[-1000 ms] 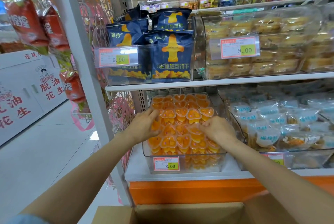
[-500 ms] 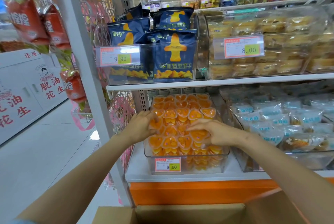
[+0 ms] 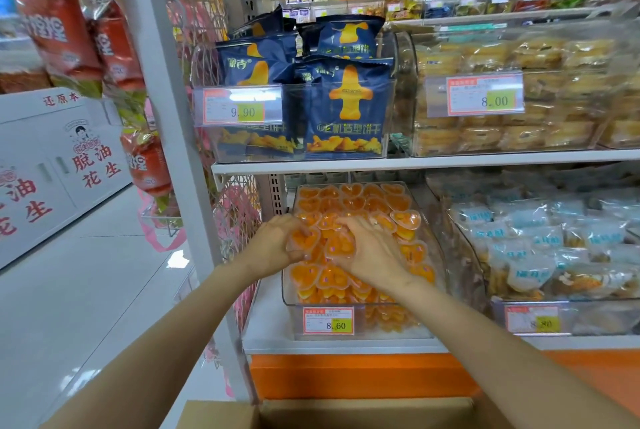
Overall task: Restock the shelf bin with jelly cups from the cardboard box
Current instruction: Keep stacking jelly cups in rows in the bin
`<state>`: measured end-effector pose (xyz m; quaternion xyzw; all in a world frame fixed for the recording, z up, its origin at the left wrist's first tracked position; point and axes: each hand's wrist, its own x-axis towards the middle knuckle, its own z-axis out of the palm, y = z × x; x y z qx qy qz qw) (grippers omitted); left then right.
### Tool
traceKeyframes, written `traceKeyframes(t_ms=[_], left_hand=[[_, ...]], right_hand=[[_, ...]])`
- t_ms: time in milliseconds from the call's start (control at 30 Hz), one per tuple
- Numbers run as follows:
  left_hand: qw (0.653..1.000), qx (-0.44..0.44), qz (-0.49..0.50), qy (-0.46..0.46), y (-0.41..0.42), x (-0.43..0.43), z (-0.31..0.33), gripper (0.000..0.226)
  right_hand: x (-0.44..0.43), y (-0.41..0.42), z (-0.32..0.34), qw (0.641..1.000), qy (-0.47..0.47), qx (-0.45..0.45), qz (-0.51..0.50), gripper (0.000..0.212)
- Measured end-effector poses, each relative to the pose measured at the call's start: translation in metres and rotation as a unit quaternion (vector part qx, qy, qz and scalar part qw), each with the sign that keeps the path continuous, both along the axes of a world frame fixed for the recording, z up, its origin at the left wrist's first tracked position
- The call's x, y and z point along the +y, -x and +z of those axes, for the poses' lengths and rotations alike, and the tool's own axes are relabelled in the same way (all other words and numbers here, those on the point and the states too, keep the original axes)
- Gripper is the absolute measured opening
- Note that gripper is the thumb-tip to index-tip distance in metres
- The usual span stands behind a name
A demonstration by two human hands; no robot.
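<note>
While both forearms reach up from the bottom of the head view, the left hand (image 3: 272,241) and the right hand (image 3: 372,253) meet over the heaped jelly cups (image 3: 363,201) in the clear shelf bin (image 3: 286,293), which stands on the lower shelf (image 3: 268,328). The left hand's grip is curled around one orange, heart-shaped cup near the bin's left wall. The right hand lies just beside it, fingers bent down onto the pile; whether its grip holds a cup I cannot tell. A price tag (image 3: 328,320) reading 8.60 sits on the bin's front. The cardboard box (image 3: 346,413) shows open at the bottom edge, below the shelf. Navy biscuit bags (image 3: 348,106) stand in a clear bin on the shelf above.
</note>
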<state>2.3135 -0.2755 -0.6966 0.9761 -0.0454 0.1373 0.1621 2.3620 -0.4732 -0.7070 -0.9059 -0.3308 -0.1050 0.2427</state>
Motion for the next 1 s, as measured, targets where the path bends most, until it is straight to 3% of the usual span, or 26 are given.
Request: traceKeyframes(t_ms=[200,467,667,1000], left_hand=[[1.000,-0.002,0.005,-0.002,-0.002,0.002,-0.004,0.045],[1.000,-0.003,0.008,0.022,-0.003,0.004,-0.006,0.044],[1.000,0.005,0.018,0.002,-0.004,0.002,-0.004,0.041],[1.000,0.021,0.022,-0.008,-0.003,0.001,-0.003,0.043]], right_hand=[[0.014,-0.007,-0.011,0.994,0.026,-0.105,-0.028,0.049],[0.020,-0.007,-0.017,0.995,-0.097,0.004,0.031,0.050],[0.019,-0.013,-0.021,0.996,-0.088,-0.013,0.033,0.033],[0.019,-0.010,-0.022,0.995,-0.039,-0.092,-0.020,0.027]])
